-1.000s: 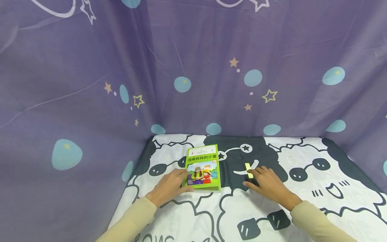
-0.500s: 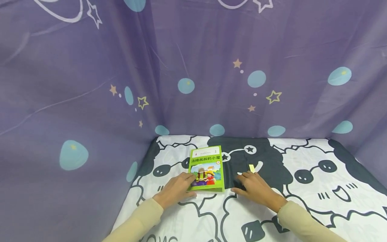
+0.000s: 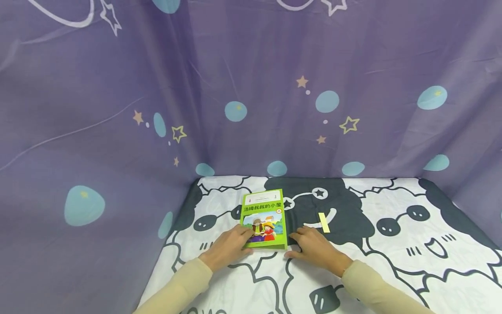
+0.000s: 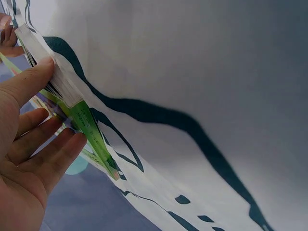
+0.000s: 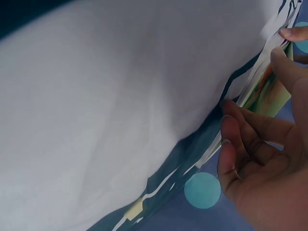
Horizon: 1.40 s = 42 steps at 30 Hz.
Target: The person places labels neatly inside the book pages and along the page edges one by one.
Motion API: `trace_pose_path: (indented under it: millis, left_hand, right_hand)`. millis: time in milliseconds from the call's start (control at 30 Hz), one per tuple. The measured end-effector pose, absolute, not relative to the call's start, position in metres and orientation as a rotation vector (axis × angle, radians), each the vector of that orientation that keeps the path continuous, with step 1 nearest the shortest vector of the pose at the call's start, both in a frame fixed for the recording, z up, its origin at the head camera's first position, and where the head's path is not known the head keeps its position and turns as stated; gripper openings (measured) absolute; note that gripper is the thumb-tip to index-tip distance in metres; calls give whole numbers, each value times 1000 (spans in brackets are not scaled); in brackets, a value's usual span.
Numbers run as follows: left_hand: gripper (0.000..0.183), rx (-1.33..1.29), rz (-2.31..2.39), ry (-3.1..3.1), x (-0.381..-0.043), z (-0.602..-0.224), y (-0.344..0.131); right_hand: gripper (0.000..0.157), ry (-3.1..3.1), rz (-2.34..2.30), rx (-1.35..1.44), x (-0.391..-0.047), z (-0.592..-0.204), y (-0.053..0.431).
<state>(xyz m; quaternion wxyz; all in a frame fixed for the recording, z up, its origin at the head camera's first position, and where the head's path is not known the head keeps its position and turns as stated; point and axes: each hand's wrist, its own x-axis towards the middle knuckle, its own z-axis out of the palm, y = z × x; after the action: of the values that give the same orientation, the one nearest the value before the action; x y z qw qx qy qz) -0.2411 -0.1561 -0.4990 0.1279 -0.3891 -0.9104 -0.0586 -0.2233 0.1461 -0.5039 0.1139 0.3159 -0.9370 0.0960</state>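
A green picture-covered book (image 3: 265, 214) lies on the patterned cloth, its front cover slightly raised along the near edge. My left hand (image 3: 231, 245) rests at its lower left corner, fingertips over the cover. In the left wrist view, the thumb (image 4: 41, 72) lies against the page edges and the relaxed fingers (image 4: 53, 154) reach the spine side. At the book's lower right corner is my right hand (image 3: 313, 248), its fingers bent loosely close to the edge and holding nothing. A pale yellow strip (image 3: 323, 222) lies to the right of the book, beyond the right hand.
The white cloth (image 3: 392, 279) with black cartoon sheep covers the surface. A purple curtain (image 3: 259, 139) with stars and blue spots hangs along the back and both sides.
My right hand has left the yellow strip and moved left to the book's right edge. The strip now lies fully in sight. My left hand has shifted slightly further over the book's cover.
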Motion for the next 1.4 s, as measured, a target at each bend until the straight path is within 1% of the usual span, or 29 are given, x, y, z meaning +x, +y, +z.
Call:
trace_pose_path:
  millis: [400,767,933,1067,1200,1333,1400]
  left_hand:
    - [53,-1123,-166,-2707,-239,-492,-156]
    - [43,-1161,-182,-2672,-238,-490,-156]
    - [39,-1189,-229,-2636,-238,-492,-157]
    - [42,-1183,-267,-2570,-237,-493,-158]
    - [48,-1149,-318,-2488,-235,-495,-159]
    - [39,-1095,-375,-2384,-233,-496,-158]
    - [30,-1064,-354,-2322,-232,-495,-156]
  right_hand:
    - [56,-2772,283,971,-230,-507,136]
    - [42,-2676,283,1024,-230,-511,136]
    - [39,-2671,286,1017,-230,-511,136]
    - [39,-2680,304,1023,-230,-509,136]
    - [36,-2683,309,1033,-231,-509,136]
    - [33,-2692,285,1042,-231,-510,136]
    - [35,-2704,275,1037,-231,-510,136]
